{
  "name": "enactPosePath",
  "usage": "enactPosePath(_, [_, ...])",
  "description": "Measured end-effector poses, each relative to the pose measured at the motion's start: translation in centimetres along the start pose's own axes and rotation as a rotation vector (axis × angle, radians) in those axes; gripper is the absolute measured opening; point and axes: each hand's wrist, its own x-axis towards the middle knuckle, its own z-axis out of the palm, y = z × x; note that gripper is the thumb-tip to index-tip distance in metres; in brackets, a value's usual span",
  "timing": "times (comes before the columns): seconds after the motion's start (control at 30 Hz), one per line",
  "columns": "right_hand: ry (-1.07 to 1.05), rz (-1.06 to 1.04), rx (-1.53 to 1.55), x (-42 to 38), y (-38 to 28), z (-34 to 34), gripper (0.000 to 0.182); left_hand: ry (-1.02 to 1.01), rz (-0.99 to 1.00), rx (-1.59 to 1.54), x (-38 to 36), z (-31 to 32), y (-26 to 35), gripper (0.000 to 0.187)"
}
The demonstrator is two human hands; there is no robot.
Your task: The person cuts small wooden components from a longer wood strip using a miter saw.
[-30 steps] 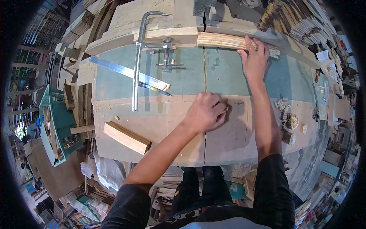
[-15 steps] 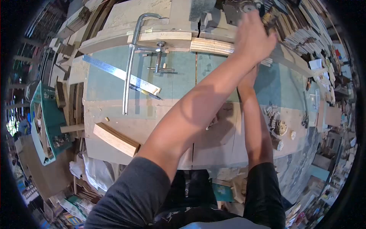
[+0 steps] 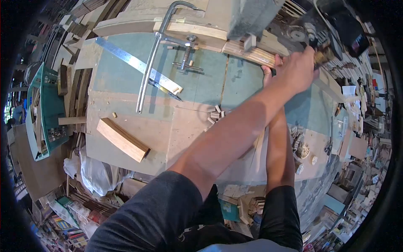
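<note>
My left arm crosses over my right. My left hand (image 3: 297, 69) is at the dark power machine (image 3: 321, 35), with its fingers curled and partly hidden; what they hold cannot be made out. Below it, my right hand (image 3: 269, 74) grips the layered wooden strip (image 3: 247, 53) lying along the wooden fence (image 3: 201, 40); the palm is hidden behind my left forearm. A metal clamp (image 3: 158, 42) is fixed on the fence to the left. Near it lie a steel ruler (image 3: 130, 61) and a pen (image 3: 161, 89).
A curved wooden block (image 3: 121, 138) lies on the worktable (image 3: 138, 113) at front left. Short dowels (image 3: 215, 113) are piled mid-table. Wood scraps (image 3: 300, 145) lie at right. A green crate (image 3: 50, 113) stands left of the table. A grey metal part (image 3: 254, 19) rises behind the strip.
The view has shifted, showing more of the machine at upper right. My left hand, blurred and raised before, is now lower, beside the machine. My right hand's fingers now show on the layered strip.
</note>
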Motion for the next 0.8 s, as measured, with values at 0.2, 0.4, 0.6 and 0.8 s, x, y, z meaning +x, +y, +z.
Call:
enactPosePath(0.2, [0.016,-0.077,-0.339,0.5,-2.0,-3.2,0.058,-0.094,0.002,-0.082,-3.9,-0.8,0.8,0.044])
enactPosePath(0.4, [-0.059,-0.111,-0.151,0.8,-0.7,-2.6,0.052,-0.053,0.12,-0.168,-7.3,1.0,0.2,0.04])
enactPosePath(0.6, [-0.02,-0.124,-0.066,0.0,1.8,-0.6,0.051,-0.12,0.125,-0.213,-10.2,1.5,0.4,0.036])
enactPosePath(0.8, [-0.012,-0.104,-0.085,-0.3,0.7,-1.5,0.052,-0.219,0.111,-0.228,-12.4,1.1,1.0,0.036])
